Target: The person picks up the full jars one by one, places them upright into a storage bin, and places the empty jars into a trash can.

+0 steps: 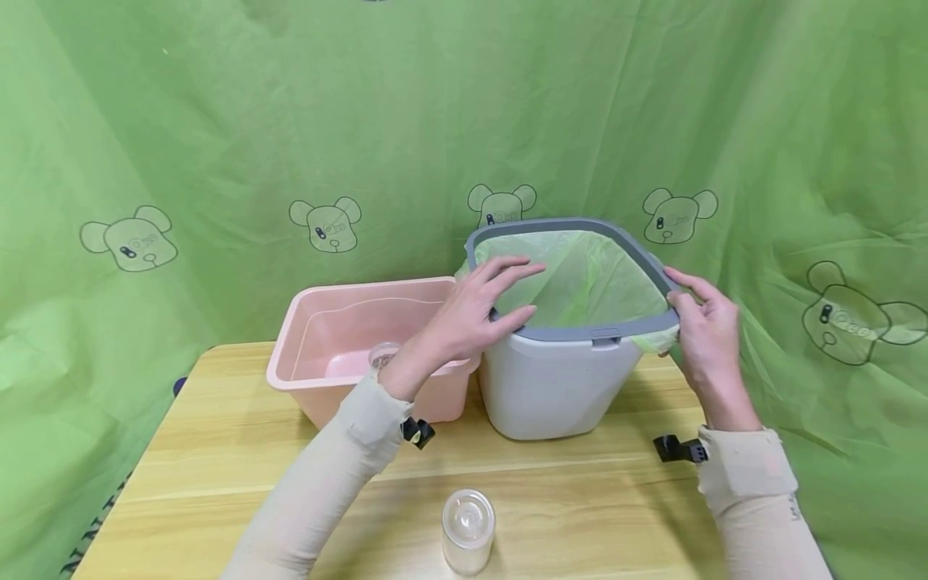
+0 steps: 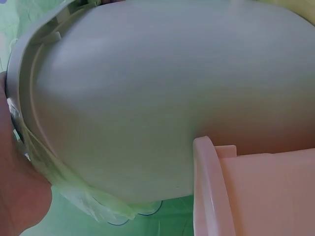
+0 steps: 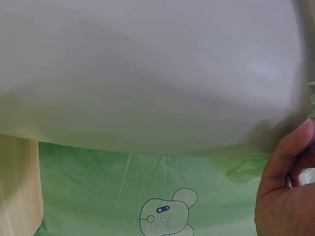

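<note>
Nearest the camera, on the wooden table [image 1: 217, 451], stands a clear lidded jar [image 1: 468, 530], upright and well apart from both hands. Behind it the pale grey bin [image 1: 551, 387] sits on the table, lined with a thin green bag [image 1: 580, 278] held under a darker grey rim ring [image 1: 580, 330]. At the bin's left corner the left hand [image 1: 471, 310] lies over the ring, fingers spread and nearly straight across the opening, thumb hooked at the ring's inner edge. At the right corner the right hand [image 1: 699, 322] pinches the ring and the bag's overhang between curled fingers and thumb. Just left of the bin, touching or nearly so, a pink tub [image 1: 348, 338] holds a second small clear jar [image 1: 383, 354]. Farthest back hangs a green cloth [image 1: 217, 121] printed with bear faces.
</note>
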Tool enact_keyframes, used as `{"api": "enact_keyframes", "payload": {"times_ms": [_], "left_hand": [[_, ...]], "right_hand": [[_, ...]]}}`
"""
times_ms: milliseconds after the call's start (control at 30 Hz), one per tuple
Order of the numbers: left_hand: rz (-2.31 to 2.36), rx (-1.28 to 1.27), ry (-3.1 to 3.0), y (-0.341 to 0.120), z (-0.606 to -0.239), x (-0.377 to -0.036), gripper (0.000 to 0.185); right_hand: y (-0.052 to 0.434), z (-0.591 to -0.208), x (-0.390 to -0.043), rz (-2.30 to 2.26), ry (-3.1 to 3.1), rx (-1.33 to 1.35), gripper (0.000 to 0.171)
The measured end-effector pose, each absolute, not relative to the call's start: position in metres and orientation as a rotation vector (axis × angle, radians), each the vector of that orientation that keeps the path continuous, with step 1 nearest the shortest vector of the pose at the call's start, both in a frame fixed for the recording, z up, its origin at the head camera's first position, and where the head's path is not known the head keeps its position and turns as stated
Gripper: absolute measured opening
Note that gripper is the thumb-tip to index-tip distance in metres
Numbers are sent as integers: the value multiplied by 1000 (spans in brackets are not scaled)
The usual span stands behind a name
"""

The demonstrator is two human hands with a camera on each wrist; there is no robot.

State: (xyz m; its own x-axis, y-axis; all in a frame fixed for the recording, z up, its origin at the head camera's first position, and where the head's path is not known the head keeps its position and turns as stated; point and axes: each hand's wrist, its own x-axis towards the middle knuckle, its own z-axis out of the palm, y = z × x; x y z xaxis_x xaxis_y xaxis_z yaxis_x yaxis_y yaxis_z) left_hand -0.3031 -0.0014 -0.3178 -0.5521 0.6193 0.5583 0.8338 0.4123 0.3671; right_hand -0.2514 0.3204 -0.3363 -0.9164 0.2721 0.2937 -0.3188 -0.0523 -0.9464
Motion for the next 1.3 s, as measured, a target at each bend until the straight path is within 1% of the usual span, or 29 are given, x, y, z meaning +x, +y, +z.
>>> {"api": "enact_keyframes", "payload": {"times_ms": [267,433,633,833,967,1167,1300], "left_hand": [[-817,-1323,-2290,-16,-315,-279,56],[-698,-1445,-2110,-30,-327,-257,59],[-595,-1586,-1975,-43,-350,-228,62],[-590,-1643,-2101,-60,-382,-205,63],[-578,-1722,-2241,-70,-407,-191,70],[-543,-1797,-2389,-78,-437,-178,87],[-546,-1817,-2435,-79,-448,-173,87]], "right_hand": [[320,-335,-250,2024,-1828,43,43],[320,-335,-250,2041,-1833,43,44],[320,-335,-249,2043,-1828,51,44],[319,-335,-249,2029,-1836,53,45],[320,-335,-249,2014,-1850,37,45],[320,-335,-249,2013,-1845,31,44],[319,-335,-248,2016,-1847,30,44]]}}
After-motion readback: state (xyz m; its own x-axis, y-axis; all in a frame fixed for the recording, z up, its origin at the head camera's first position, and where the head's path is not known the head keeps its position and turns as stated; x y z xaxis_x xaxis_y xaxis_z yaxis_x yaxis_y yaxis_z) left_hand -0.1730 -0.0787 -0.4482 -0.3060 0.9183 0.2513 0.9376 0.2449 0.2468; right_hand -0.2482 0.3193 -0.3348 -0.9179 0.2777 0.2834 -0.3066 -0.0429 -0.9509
